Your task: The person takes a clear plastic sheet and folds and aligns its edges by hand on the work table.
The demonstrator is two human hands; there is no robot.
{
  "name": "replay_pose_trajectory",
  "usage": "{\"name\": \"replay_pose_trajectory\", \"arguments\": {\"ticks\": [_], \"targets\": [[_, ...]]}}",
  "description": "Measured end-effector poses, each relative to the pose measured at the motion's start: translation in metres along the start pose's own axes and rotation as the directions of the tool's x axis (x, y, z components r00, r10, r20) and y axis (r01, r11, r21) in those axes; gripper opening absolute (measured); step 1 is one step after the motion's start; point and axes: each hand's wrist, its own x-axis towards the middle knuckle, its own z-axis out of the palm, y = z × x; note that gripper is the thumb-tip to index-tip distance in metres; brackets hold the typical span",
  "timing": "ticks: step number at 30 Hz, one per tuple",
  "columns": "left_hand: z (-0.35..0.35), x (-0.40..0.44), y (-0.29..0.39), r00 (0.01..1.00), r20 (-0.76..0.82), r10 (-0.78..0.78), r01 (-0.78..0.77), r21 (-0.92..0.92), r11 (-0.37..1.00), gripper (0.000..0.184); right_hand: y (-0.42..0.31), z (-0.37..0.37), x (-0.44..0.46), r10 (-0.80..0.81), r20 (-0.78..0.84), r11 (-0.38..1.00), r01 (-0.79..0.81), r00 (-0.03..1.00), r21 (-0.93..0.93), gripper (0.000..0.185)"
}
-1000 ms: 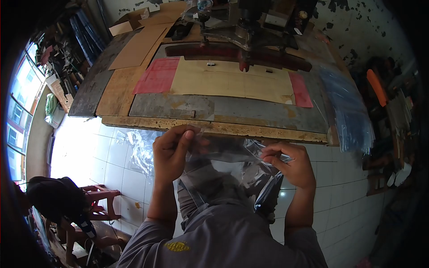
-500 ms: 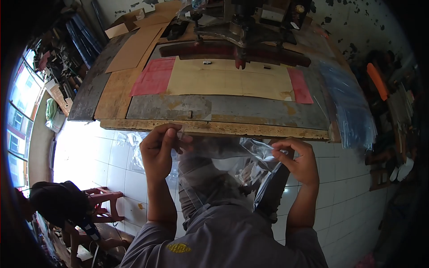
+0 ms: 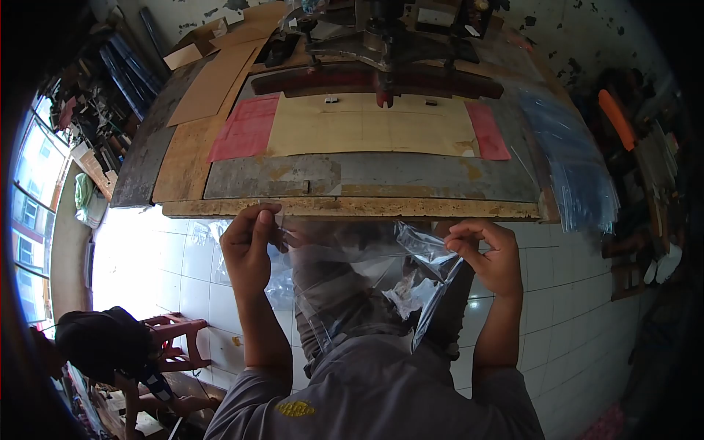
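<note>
A clear plastic sheet (image 3: 352,257) hangs stretched between my two hands, below the front edge of the work table, with my legs showing through it. My left hand (image 3: 251,242) pinches its left upper corner close to the wooden edge. On the other side, my right hand (image 3: 484,253) pinches the right upper corner, where the plastic is creased and shiny. Beyond my hands, a yellow sheet (image 3: 367,125) with pink ends lies flat on the metal plate (image 3: 411,177), under a press bar (image 3: 433,82).
Clear bluish plastic sheets (image 3: 568,161) hang over the table's right side. Cardboard pieces (image 3: 213,88) lie at the back left. The wooden table edge (image 3: 352,209) runs just ahead of my hands. At lower left, a person (image 3: 103,345) is near a red stool (image 3: 180,341).
My left hand has shifted slightly left, and the plastic sheet is spread a little wider. My right hand has barely moved, still pinching its corner. The view has shifted slightly.
</note>
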Motion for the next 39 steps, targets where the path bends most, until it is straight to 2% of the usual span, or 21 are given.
{"name": "replay_pose_trajectory", "arguments": {"ticks": [5,10,13,16,19,20,24,27,32,36,39], "targets": [[0.000,0.000,0.002,1.000,0.002,-0.004,0.004,-0.047,0.999,0.029,-0.004,0.001,0.004,0.060,0.077,0.996,-0.055,0.995,-0.067,0.021],[0.003,-0.002,0.002,0.998,0.055,0.015,-0.014,-0.011,1.000,0.028,-0.006,0.007,0.007,0.119,0.179,0.986,-0.094,0.977,-0.141,0.019],[0.001,0.000,0.005,0.998,0.052,0.028,-0.028,-0.006,1.000,0.028,0.003,0.001,0.008,0.033,0.229,0.967,0.026,0.973,-0.252,0.017],[-0.002,0.005,0.008,0.999,0.042,0.030,-0.030,0.004,1.000,0.028,0.017,0.000,0.006,0.003,0.127,0.999,0.004,0.992,-0.049,0.015],[0.001,0.012,0.007,0.999,0.040,0.029,-0.029,0.005,1.000,0.028,0.011,0.003,0.007,0.143,-0.010,0.985,-0.141,0.990,0.100,0.015],[0.003,0.015,0.006,0.999,0.041,0.030,-0.030,0.003,1.000,0.029,0.006,-0.001,0.008,0.188,-0.015,0.978,-0.186,0.982,0.093,0.018],[0.015,0.040,-0.012,0.999,0.036,-0.030,0.031,-0.032,0.999,0.026,0.006,-0.002,0.024,0.032,-0.280,0.977,0.028,0.959,0.210,0.027],[0.030,0.059,-0.027,0.996,0.085,-0.023,0.025,-0.029,0.999,0.026,0.011,-0.012,0.047,-0.036,-0.394,0.984,0.101,0.918,0.146,0.027],[0.045,0.076,-0.052,0.994,0.086,-0.074,0.073,0.014,0.997,0.024,0.048,-0.020,0.076,-0.087,-0.416,0.973,0.168,0.905,0.161,0.020],[0.046,0.074,-0.062,0.995,0.084,-0.044,0.038,0.070,0.997,0.024,0.077,-0.010,0.082,0.008,-0.447,0.946,0.138,0.894,0.293,0.018],[0.048,0.072,-0.062,0.993,0.084,-0.089,0.084,0.055,0.995,0.023,0.089,-0.008,0.080,0.037,-0.467,0.952,0.111,0.884,0.286,0.017]]}}
